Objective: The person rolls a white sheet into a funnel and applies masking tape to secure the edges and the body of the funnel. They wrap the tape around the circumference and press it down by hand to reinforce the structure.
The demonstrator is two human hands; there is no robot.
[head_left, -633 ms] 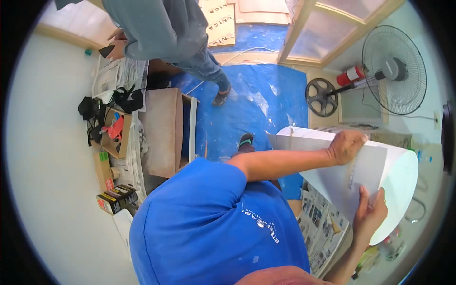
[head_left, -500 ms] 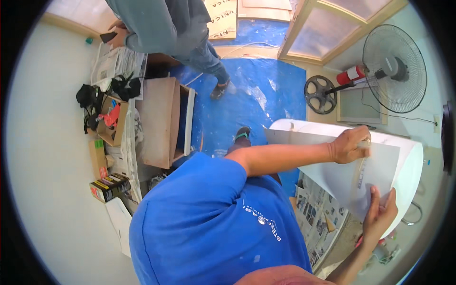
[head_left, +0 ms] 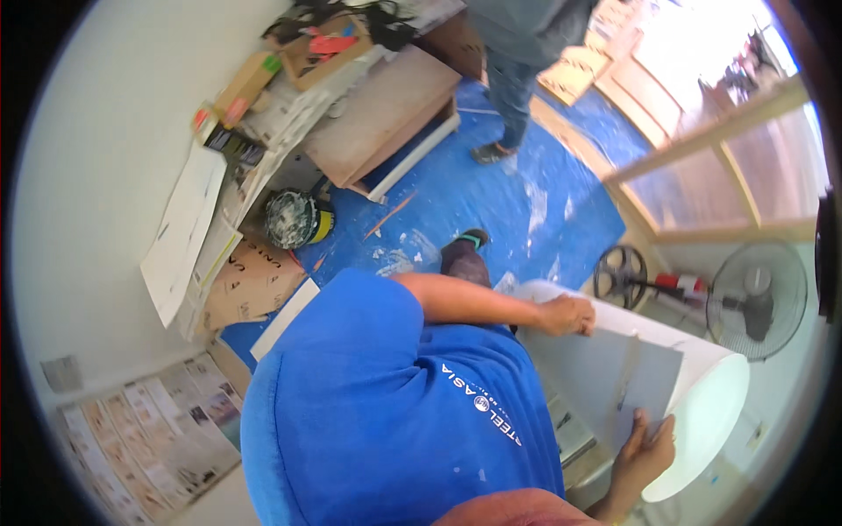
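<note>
A large curled white sheet (head_left: pixel 702 412) lies at my right, its near face a flat grey panel (head_left: pixel 574 377); I cannot tell whether these are one piece. A narrow pale strip (head_left: pixel 629 368) crosses the grey face. My left hand (head_left: pixel 566 314) reaches across to the panel's far edge, fingers closed in a pinch; what they hold is hidden. At the near right edge, my right hand (head_left: pixel 645 451) grips the panel, thumb on the grey face.
Blue plastic sheeting (head_left: pixel 421 223) covers the floor. A fan (head_left: pixel 756 298) stands beyond the sheet. Far ahead is a person in grey (head_left: pixel 526 53). Leftward are a wooden cabinet (head_left: pixel 377 114), a smeared bucket (head_left: pixel 294 219) and a cluttered worktop with an open cardboard box (head_left: pixel 329 66).
My view has turned left, bringing the bucket and newspapers at left into sight. My left hand has shifted from beside the strip toward the sheet's left end. My right hand keeps its grip.
</note>
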